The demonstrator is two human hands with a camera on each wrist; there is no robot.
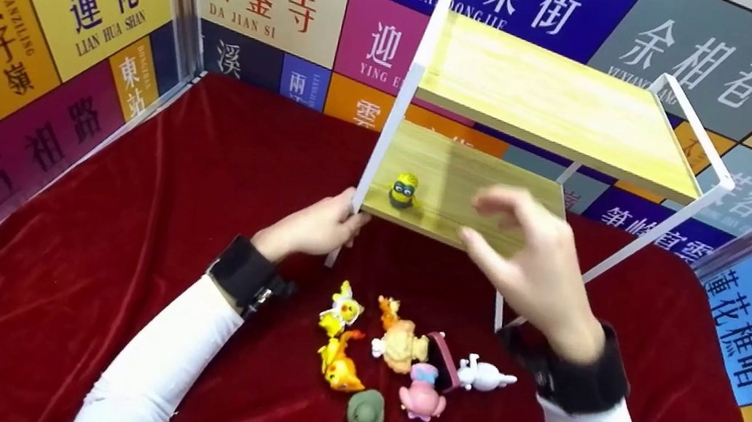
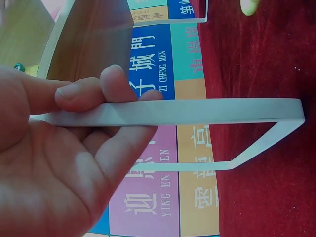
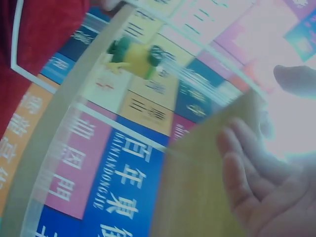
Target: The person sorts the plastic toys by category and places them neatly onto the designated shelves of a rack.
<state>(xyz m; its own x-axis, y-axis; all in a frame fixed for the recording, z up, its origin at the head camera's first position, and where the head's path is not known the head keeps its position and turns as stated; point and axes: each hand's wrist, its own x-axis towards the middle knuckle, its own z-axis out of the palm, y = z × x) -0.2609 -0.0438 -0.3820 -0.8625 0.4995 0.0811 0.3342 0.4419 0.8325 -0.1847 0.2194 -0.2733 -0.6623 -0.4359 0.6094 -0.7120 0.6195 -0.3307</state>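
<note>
The white upright [image 1: 387,132] of the rack [image 1: 554,96] is gripped by the fingers of the left hand [image 1: 315,228], beside the corner of the lower board [image 1: 453,189]. Nothing is held by the right hand [image 1: 547,279]; its fingers are parted and bent before that board. The upright is judged stiff and smooth, probably painted metal, and the rack light enough to be tipped; it is best held by its uprights. A yellow figure [image 1: 404,191] is stood at the left end of the lower board; it is judged light, firm and slightly slick, best pinched round its middle. Nearer the person, a green toy [image 1: 365,412] and a pink toy [image 1: 423,398] are laid among others on red cloth [image 1: 267,409]. No brand can be made out on these; on the wall panels [image 1: 265,33], "LIAN HUA SHAN", "DA JIAN SI" and "QING SHI JIE" can be read beneath Chinese characters
</note>
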